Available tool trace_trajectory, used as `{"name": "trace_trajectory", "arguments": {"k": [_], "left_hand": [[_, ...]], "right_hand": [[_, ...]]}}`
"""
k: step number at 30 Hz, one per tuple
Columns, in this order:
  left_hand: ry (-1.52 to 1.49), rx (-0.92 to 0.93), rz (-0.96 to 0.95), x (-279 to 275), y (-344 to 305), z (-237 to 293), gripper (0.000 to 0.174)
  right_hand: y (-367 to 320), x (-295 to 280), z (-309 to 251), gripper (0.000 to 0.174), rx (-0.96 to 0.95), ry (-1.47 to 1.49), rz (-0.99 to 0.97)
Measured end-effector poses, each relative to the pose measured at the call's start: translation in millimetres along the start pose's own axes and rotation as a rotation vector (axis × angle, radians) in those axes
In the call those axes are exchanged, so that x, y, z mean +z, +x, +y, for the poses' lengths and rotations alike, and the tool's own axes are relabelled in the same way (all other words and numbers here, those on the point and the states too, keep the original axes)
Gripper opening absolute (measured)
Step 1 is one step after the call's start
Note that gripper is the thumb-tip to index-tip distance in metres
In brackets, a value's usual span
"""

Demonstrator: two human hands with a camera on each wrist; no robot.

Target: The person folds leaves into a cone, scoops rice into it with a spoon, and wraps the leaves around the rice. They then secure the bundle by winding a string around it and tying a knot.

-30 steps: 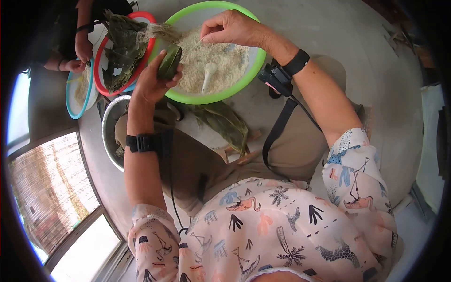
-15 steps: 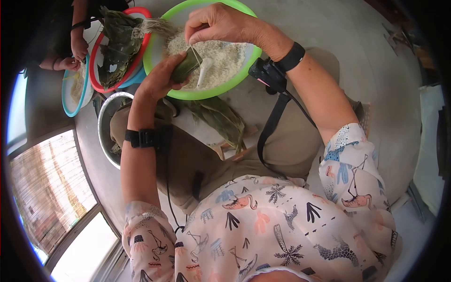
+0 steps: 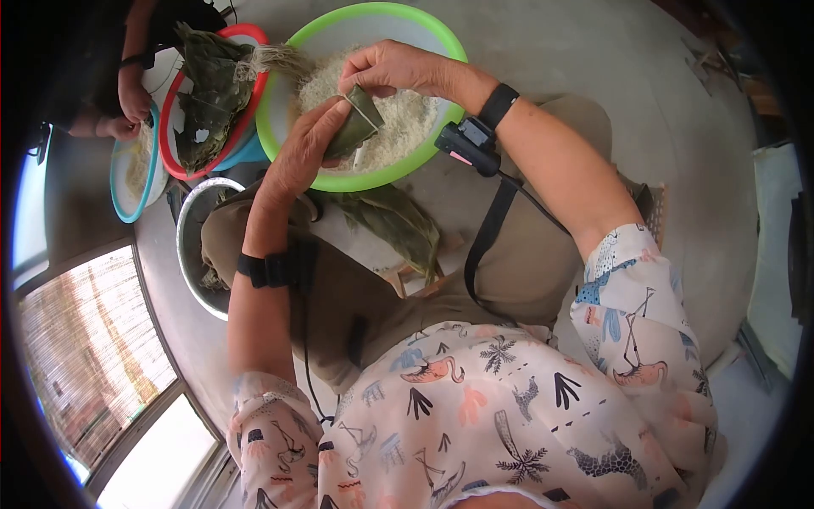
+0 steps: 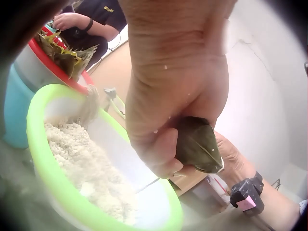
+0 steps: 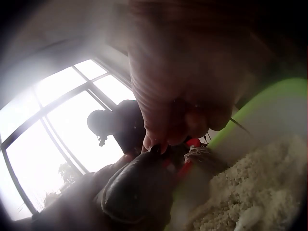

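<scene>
A leaf-wrapped rice dumpling (image 3: pixel 359 127), dark green and pointed, is held over the green-rimmed basin (image 3: pixel 365 181) of white rice (image 3: pixel 414 114). My left hand (image 3: pixel 298 154) grips it, fingers curled round its side in the left wrist view (image 4: pixel 197 144). A pale string (image 3: pixel 366 109) runs across the wrapped leaf. My right hand (image 3: pixel 397 69) pinches the string at the dumpling's upper corner, thumb and fingertips close together. In the right wrist view its fingertips are right at the dumpling (image 5: pixel 137 192). A white spoon (image 5: pixel 248 219) lies in the rice, mostly hidden in the head view.
A bundle of strings (image 3: pixel 284 59) hangs over the basin's left rim. Left of it stands a red-rimmed basin (image 3: pixel 167 148) with leaves (image 3: pixel 208 102). A metal basin (image 3: pixel 182 229) and loose leaves (image 3: pixel 394 225) are nearer me. Another person's hand (image 3: pixel 133 100) works over a blue-rimmed basin (image 3: pixel 154 165).
My right hand came left to the dumpling, bringing the string across it. My left hand moved right and turned the dumpling from upright to tilted. Both hands now meet at it.
</scene>
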State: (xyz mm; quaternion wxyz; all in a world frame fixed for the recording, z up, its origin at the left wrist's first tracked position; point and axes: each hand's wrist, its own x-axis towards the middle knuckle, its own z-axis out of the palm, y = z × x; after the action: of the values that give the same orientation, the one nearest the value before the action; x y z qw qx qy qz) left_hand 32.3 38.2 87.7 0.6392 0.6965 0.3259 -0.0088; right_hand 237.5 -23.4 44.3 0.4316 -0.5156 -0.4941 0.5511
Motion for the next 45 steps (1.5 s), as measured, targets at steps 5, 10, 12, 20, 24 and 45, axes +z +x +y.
{"name": "trace_trajectory", "arguments": {"k": [5,10,12,20,24,45], "left_hand": [[0.0,0.402,0.175,-12,8,-16,0.026],[-0.396,0.304,0.081,-15,26,-25,0.024],[-0.54,0.191,0.147,-7,27,-21,0.028],[-0.221,0.254,0.503,5,34,-24,0.032],[-0.048,0.329,0.584,6,43,-36,0.033],[-0.361,0.383,0.361,8,42,-25,0.031]], "right_hand": [[2,21,8,0.018,-0.06,0.156,0.153],[-2,40,6,0.018,-0.173,0.063,0.358],[-3,44,8,0.019,-0.184,0.073,0.371],[-13,48,0,0.037,-0.094,0.209,0.34],[-3,53,8,0.042,-0.058,0.159,0.442],[-6,35,3,0.036,-0.009,0.275,0.509]]}}
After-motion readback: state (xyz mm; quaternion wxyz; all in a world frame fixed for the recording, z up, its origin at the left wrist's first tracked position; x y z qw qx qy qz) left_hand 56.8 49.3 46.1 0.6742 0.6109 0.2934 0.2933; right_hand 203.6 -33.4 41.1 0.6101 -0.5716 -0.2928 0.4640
